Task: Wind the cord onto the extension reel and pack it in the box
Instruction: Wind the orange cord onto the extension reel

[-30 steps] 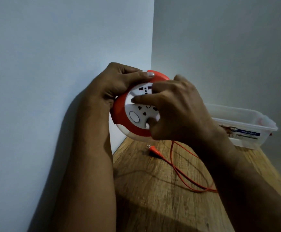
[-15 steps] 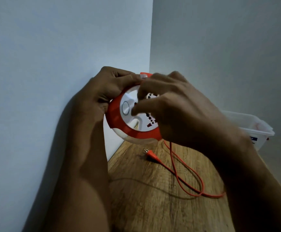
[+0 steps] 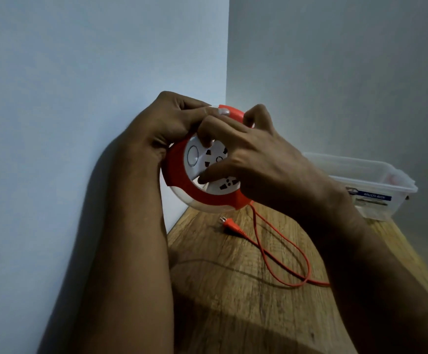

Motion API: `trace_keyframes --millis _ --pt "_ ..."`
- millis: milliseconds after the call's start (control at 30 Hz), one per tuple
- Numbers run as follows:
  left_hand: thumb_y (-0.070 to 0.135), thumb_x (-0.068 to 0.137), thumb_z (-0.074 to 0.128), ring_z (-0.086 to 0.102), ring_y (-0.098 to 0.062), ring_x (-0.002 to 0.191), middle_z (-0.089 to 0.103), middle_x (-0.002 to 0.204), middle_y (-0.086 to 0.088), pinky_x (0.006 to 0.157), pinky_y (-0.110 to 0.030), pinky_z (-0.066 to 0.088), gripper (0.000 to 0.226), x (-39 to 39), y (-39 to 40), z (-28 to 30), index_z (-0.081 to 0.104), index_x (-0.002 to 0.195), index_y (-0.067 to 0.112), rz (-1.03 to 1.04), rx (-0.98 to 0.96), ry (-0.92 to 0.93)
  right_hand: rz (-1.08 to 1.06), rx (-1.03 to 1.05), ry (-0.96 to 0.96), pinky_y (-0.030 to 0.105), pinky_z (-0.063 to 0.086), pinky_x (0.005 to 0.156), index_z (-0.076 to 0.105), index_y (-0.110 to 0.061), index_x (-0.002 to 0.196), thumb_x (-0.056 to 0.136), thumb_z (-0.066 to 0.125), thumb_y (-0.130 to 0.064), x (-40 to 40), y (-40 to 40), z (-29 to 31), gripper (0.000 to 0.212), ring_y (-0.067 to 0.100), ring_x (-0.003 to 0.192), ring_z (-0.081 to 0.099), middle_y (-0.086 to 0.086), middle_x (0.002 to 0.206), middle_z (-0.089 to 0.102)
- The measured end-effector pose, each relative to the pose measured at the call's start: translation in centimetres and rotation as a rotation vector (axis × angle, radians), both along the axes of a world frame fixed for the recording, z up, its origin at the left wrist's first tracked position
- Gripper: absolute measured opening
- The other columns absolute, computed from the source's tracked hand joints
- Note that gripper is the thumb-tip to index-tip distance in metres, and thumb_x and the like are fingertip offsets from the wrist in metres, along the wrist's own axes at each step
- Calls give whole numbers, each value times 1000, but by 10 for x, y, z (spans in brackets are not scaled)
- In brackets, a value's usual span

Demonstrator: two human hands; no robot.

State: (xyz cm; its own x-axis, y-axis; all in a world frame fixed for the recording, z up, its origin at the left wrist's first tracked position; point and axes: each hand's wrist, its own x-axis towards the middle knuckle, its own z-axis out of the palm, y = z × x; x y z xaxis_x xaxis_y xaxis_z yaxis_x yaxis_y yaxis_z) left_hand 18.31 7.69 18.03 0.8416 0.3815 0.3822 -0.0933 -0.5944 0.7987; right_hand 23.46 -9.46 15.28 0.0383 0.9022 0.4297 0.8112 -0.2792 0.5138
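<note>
- The clear plastic box at the far right of the wooden table carries a label with a blue band; its white lettering is too blurred to read with certainty.
- The extension reel shows no legible brand; its white face bears dark socket holes and a round button at the left.
- The left hand grips the reel's red rim from the upper left, thumb pressed along the top edge, holding it up in the air above the table's far corner.
- The right hand is spread over the white face, fingertips pressing on it and the thumb hooked over the top rim.
- The orange cord drops from the reel's lower right edge, loops across the table and ends in the plug, which lies flat just below the reel.
- Compared with half a second ago, the face has turned: the socket holes sit at new angles and more of the white face is uncovered.
- The cord's loop on the table is narrower and drawn closer in than before.
- More of the box shows now, its label included.
</note>
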Motion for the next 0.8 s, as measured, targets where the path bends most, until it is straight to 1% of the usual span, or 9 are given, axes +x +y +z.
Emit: trace_keyframes --millis 133,200,267,300,433,567,633,733,800 --pt "50 85 75 76 -8 77 80 81 8 74 -24 56 25 2 -2 0 82 90 26 -18 20 1 41 55 -22 51 34 89 67 -38 116 64 86 -35 4 -2 1 55 32 122 45 8 128 51" --pt "49 87 72 73 2 66 77 72 17 59 -11 53 19 1 -2 0 80 85 31 -9 36 11 60 108 -42 47 35 85 68 -37 115 66 84 -38 6 -2 0 52 29 115 52 5 118 58" --pt "48 86 73 70 5 59 74 66 22 48 -7 48 16 2 -3 0 77 81 34 -2 29 14 77 172 -46 39 33 81 69 -34 115 68 79 -40 8 0 -3 48 26 108 58 1 108 65" --pt "49 85 74 70 3 59 75 68 20 48 -8 48 16 1 -4 0 77 82 34 -5 29 17 87 198 -33 36 33 79 70 -31 114 67 77 -39 8 2 -5 48 26 103 61 0 103 69" --pt "48 82 77 71 0 58 76 69 17 46 -8 49 15 0 -5 0 78 82 33 -9 -2 12 103 324 98 33 54 69 72 -16 109 68 67 -41 5 7 -13 49 25 70 67 5 85 72" --pt "53 81 75 74 -6 62 78 74 12 59 -21 55 23 1 -1 -1 79 83 31 19 -64 -39 51 575 235 26 51 69 73 -9 103 76 67 -53 -1 16 -18 51 21 57 65 6 76 73" --pt "55 82 74 74 -8 64 78 74 12 65 -26 56 24 1 2 -2 79 82 31 43 -59 -40 -1 543 246 26 54 67 73 -11 102 80 66 -55 -7 16 -15 50 20 59 65 6 79 73" --pt "53 85 73 77 -18 74 80 80 6 75 -36 61 28 -1 8 -2 81 89 27 49 -59 -45 24 437 191 29 49 69 71 -20 108 80 70 -46 -12 3 1 39 21 78 64 3 95 70" --pt "51 88 71 76 -13 71 79 80 7 67 -28 59 26 -3 8 -2 80 90 27 37 -37 -52 78 317 134 35 44 79 69 -24 114 78 76 -33 -12 -6 9 38 23 99 59 4 111 64"
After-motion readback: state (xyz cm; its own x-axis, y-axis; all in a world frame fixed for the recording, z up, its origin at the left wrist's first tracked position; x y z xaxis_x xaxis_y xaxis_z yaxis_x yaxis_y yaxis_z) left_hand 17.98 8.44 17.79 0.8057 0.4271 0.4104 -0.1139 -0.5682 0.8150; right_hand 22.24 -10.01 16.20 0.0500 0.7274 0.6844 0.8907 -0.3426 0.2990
